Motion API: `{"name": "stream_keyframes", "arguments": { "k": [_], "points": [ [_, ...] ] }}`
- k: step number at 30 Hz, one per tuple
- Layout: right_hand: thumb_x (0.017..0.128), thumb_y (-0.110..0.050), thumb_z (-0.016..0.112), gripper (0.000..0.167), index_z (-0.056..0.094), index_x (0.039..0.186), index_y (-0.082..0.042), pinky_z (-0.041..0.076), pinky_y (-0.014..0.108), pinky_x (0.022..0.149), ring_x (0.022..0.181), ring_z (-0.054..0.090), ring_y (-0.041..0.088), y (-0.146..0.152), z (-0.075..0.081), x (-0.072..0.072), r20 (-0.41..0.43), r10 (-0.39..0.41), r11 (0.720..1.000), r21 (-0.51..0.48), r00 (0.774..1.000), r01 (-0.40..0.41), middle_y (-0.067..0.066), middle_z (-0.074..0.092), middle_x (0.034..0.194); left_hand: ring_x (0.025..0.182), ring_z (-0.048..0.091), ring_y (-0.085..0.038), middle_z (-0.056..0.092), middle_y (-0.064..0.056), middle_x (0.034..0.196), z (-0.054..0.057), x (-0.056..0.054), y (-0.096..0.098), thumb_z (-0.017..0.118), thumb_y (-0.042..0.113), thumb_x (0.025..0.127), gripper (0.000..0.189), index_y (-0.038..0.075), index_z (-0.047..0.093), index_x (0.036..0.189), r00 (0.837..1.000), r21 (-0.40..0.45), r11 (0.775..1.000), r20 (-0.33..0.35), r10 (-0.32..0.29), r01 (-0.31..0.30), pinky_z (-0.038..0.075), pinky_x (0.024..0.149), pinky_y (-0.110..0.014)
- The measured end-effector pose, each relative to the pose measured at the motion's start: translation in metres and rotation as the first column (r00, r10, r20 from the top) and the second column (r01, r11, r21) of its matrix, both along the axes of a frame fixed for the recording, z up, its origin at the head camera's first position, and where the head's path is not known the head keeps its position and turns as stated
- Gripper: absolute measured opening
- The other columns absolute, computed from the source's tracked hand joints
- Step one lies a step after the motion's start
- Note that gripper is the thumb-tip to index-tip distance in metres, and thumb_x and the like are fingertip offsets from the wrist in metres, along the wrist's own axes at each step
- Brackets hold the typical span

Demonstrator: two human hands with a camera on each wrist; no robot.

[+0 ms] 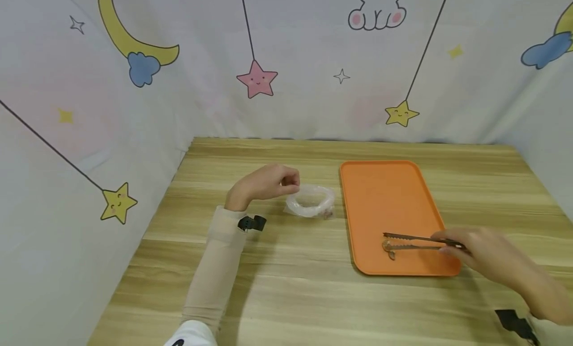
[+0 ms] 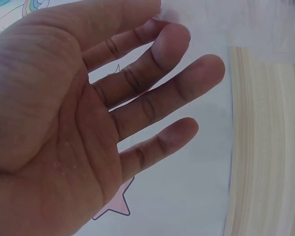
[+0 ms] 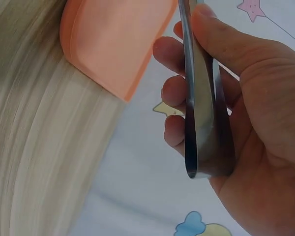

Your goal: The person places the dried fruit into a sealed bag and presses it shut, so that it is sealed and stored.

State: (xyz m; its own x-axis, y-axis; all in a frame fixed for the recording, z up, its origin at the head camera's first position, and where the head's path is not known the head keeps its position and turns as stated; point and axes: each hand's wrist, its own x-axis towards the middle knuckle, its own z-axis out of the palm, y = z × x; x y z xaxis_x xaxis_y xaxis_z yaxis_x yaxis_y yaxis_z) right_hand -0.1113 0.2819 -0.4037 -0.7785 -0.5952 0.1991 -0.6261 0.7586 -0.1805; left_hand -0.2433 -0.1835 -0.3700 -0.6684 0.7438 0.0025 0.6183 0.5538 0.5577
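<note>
My left hand point(image 1: 266, 182) pinches the rim of a clear plastic bag point(image 1: 309, 210) between thumb and index finger; the other fingers stay loosely bent in the left wrist view. The bag's mouth is spread in a ring above the table, with something small and brownish at its lower right. In my right hand point(image 1: 481, 251) are metal tongs point(image 3: 205, 113), gripped between thumb and fingers. Their arms point left over the orange tray point(image 1: 380, 197), tips apart. At the lower tip are small brownish pieces point(image 1: 391, 255); whether the tongs hold them I cannot tell.
The tray lies right of the bag on a wood-grain table point(image 1: 291, 296). A white curtain point(image 1: 309, 112) printed with stars and moons hangs behind the table and along its sides.
</note>
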Motion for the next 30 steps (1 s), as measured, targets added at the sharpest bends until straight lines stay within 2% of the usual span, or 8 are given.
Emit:
{"name": "stream_keyframes", "arguments": {
  "k": [5, 10, 13, 18, 25, 30],
  "points": [
    [0.078, -0.007, 0.082, 0.024, 0.076, 0.098, -0.018, 0.048, 0.023, 0.055, 0.069, 0.057, -0.007, 0.001, 0.000, -0.004, -0.057, 0.038, 0.999, -0.013, 0.998, -0.039, -0.014, 0.072, 0.087, 0.068, 0.047, -0.012, 0.058, 0.002, 0.078, 0.001, 0.000, 0.000, 0.059, 0.016, 0.102, 0.012, 0.011, 0.066, 0.094, 1.000, 0.001, 1.000, -0.003, 0.000, 0.000, 0.042, 0.067, -0.030],
    [0.082, -0.010, 0.080, 0.019, 0.076, 0.099, -0.016, 0.039, 0.022, 0.048, 0.061, 0.049, -0.010, 0.000, 0.005, -0.007, -0.076, 0.026, 1.000, -0.012, 0.997, -0.028, -0.011, 0.072, 0.083, 0.067, 0.047, -0.012, 0.058, 0.003, 0.077, 0.001, 0.000, 0.000, 0.059, 0.016, 0.103, 0.012, 0.012, 0.066, 0.093, 1.000, 0.003, 1.000, -0.002, 0.002, -0.002, 0.042, 0.067, -0.029],
    [0.083, -0.013, 0.079, 0.017, 0.077, 0.100, -0.016, 0.038, 0.021, 0.046, 0.058, 0.051, -0.008, -0.005, 0.010, -0.010, -0.102, 0.026, 1.000, -0.011, 0.994, -0.027, -0.009, 0.073, 0.083, 0.067, 0.046, -0.012, 0.057, 0.002, 0.077, 0.000, 0.000, 0.000, 0.059, 0.015, 0.102, 0.012, 0.013, 0.065, 0.092, 1.000, 0.007, 1.000, -0.001, 0.000, 0.000, 0.041, 0.067, -0.029],
    [0.085, -0.014, 0.078, 0.017, 0.077, 0.102, -0.015, 0.035, 0.020, 0.043, 0.055, 0.054, -0.004, -0.020, 0.026, -0.022, -0.161, 0.030, 0.999, -0.012, 0.986, -0.033, -0.006, 0.074, 0.084, 0.068, 0.046, -0.012, 0.056, 0.002, 0.077, 0.001, 0.001, -0.002, 0.059, 0.015, 0.102, 0.012, 0.012, 0.064, 0.092, 1.000, 0.014, 1.000, -0.002, 0.005, -0.005, 0.040, 0.067, -0.029],
    [0.085, -0.009, 0.077, 0.020, 0.076, 0.105, -0.015, 0.051, 0.029, 0.057, 0.067, 0.065, 0.005, -0.051, 0.053, -0.040, -0.206, 0.097, 0.992, -0.055, 0.974, -0.110, -0.007, 0.074, 0.091, 0.071, 0.047, -0.013, 0.056, 0.002, 0.079, 0.003, 0.004, -0.001, 0.060, 0.016, 0.102, 0.011, 0.013, 0.064, 0.092, 1.000, -0.002, 1.000, 0.012, 0.013, -0.013, 0.041, 0.069, -0.028],
    [0.084, -0.005, 0.077, 0.023, 0.075, 0.106, -0.014, 0.051, 0.030, 0.060, 0.068, 0.063, 0.005, -0.079, 0.069, -0.053, -0.212, 0.145, 0.984, -0.070, 0.966, -0.163, -0.007, 0.073, 0.092, 0.071, 0.048, -0.012, 0.057, 0.002, 0.080, 0.003, 0.003, 0.000, 0.060, 0.017, 0.102, 0.011, 0.013, 0.064, 0.093, 1.000, -0.016, 1.000, 0.010, 0.017, -0.017, 0.042, 0.069, -0.028]
  ]
}}
